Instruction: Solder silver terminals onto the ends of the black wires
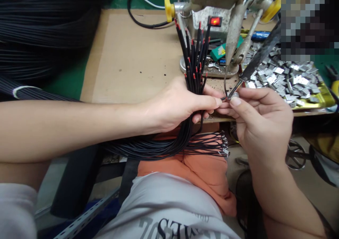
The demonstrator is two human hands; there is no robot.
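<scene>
My left hand (180, 103) is closed round a bundle of black cables (194, 62) whose stripped ends show red inner wires. One cable end is pinched at its thumb tip and points right. My right hand (265, 117) pinches a small silver metal connector (234, 95) against that end. The tip of a soldering iron (247, 71), angled down from the right, reaches the joint. A thin solder wire (225, 81) comes down beside it from a metal nozzle (231, 37). On my lap hang several cables with silver connectors (225, 149) on their ends.
A yellow tray (328, 99) heaped with metal connectors (286, 76) stands at the right. Behind my hands is the soldering machine (201, 16) with a lit red switch (215, 21). Cardboard (127, 62) covers the bench. More black cable (45, 37) lies far left.
</scene>
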